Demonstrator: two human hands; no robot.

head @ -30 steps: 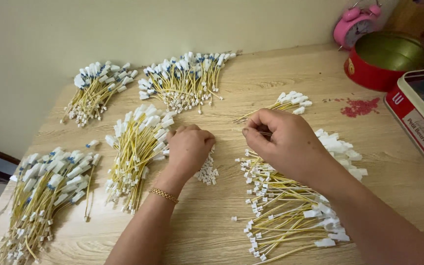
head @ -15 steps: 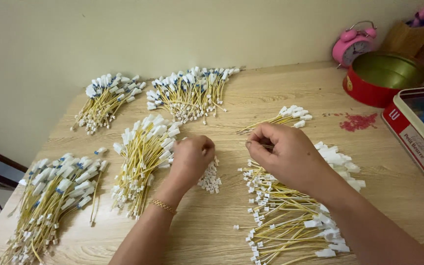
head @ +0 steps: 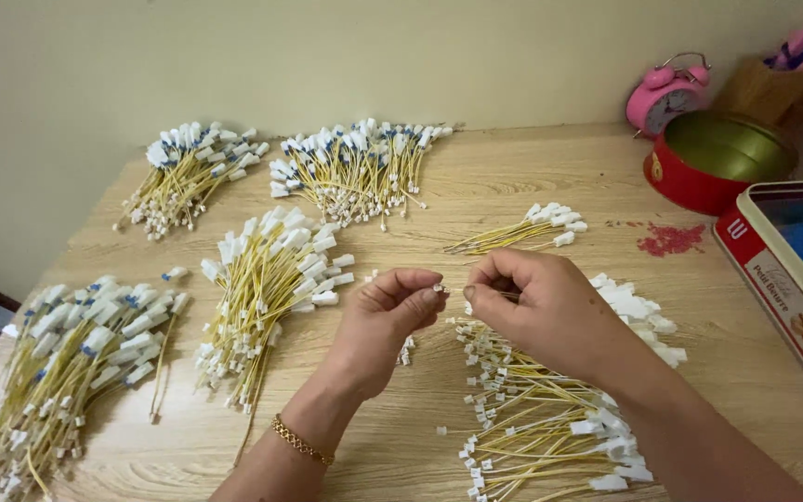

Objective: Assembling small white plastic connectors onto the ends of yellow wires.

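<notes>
Hands point(head: 457, 311) seemingly pinch small white connector point(head: 439, 289).

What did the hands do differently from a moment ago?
Both hands came up off the table and met in the air. The left hand left the little heap of white pieces and now pinches one tiny white piece at its fingertips. The right hand lifted from the wire pile and pinches a thin yellow wire, facing it. The wire bundles, the red tin and the pink clock stayed put.
</notes>
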